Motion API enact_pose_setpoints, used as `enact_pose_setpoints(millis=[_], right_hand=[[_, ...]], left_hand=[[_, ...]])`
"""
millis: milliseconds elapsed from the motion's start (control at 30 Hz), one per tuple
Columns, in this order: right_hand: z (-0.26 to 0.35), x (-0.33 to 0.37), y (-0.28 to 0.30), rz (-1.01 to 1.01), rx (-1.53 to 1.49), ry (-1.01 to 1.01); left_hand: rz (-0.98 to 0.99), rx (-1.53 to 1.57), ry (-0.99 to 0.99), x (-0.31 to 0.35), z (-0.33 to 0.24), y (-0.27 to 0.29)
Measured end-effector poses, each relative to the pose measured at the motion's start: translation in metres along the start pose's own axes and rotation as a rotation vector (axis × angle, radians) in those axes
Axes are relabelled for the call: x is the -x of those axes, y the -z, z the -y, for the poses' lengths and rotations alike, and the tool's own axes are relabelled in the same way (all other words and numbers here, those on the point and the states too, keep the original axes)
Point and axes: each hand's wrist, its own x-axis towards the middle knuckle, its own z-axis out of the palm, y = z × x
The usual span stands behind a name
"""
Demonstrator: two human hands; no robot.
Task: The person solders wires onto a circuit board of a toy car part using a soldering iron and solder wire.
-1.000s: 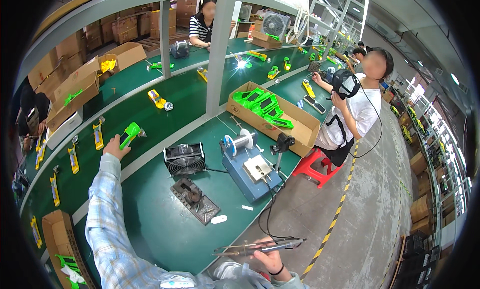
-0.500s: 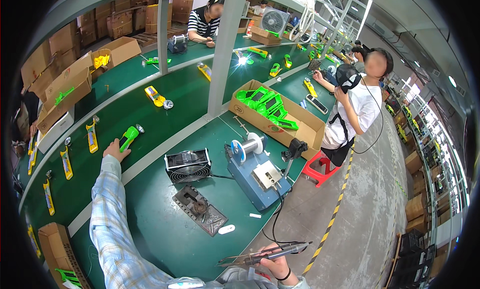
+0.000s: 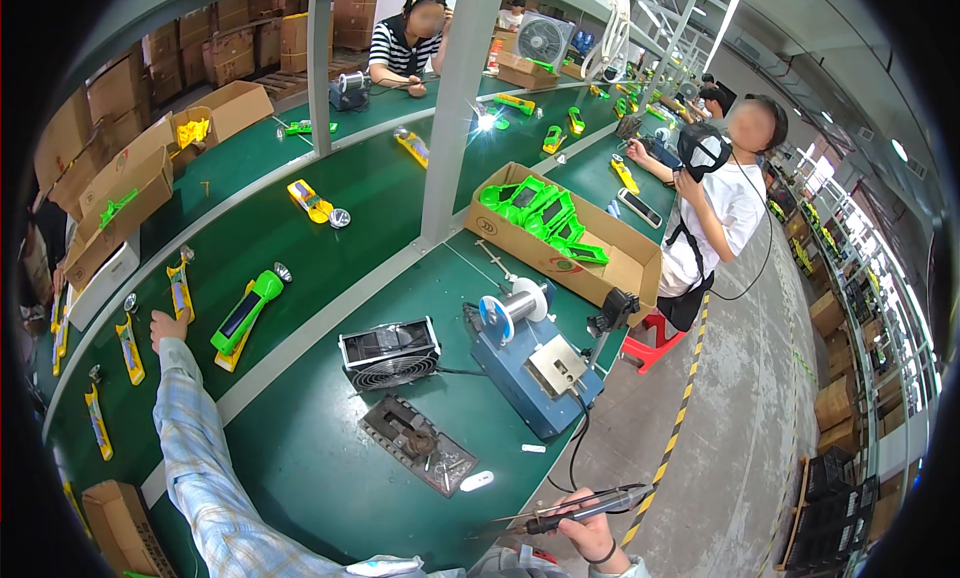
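My left hand (image 3: 169,331) reaches over the green belt, its fingers apart around the lower end of a yellow flashlight half (image 3: 180,290). Whether it touches that piece is hard to make out. Just right of it lies a green and yellow flashlight (image 3: 245,316) with a round, shiny head. At the lower right, my right hand (image 3: 588,534) is wrapped around a soldering iron (image 3: 590,509), whose tip points left over the table edge. A thin wire-like piece runs beside the iron.
A blue soldering machine (image 3: 530,378) with a wire spool, a small fan (image 3: 390,353) and a dark tray (image 3: 418,445) stand on my table. Behind them, a carton (image 3: 625,263) holds green housings. More flashlights lie along the belt. Co-workers sit across and to the right.
My left hand has let go of the green flashlight and moved left to a yellow half. The green flashlight now lies on the belt. My right hand still holds the soldering iron.
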Motion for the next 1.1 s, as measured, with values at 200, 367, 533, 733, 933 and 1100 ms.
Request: enact_pose_setpoints(millis=[200, 367, 533, 733, 933, 1100], right_hand=[[-0.002, -0.007, -0.001, -0.047, -0.062, -0.019], [-0.005, -0.012, -0.007, -0.088, -0.069, -0.033], [-0.002, -0.012, -0.009, -0.084, -0.077, -0.061], [0.001, -0.003, -0.005, -0.054, -0.098, -0.032], [0.002, 0.016, 0.008, 0.008, -0.089, -0.011], [0.006, 0.04, 0.018, 0.042, -0.137, 0.005]], left_hand=[[0.117, 0.052, -0.111, -0.009, -0.013, -0.013], [0.153, -0.068, -0.104, 0.003, -0.037, 0.008], [0.086, 0.062, -0.203, -0.018, -0.017, -0.009], [0.026, 0.098, -0.281, -0.011, 0.012, 0.019], [-0.03, 0.319, -0.36, 0.018, 0.057, 0.079], [-0.004, 0.469, -0.449, 0.097, 0.083, 0.157]])
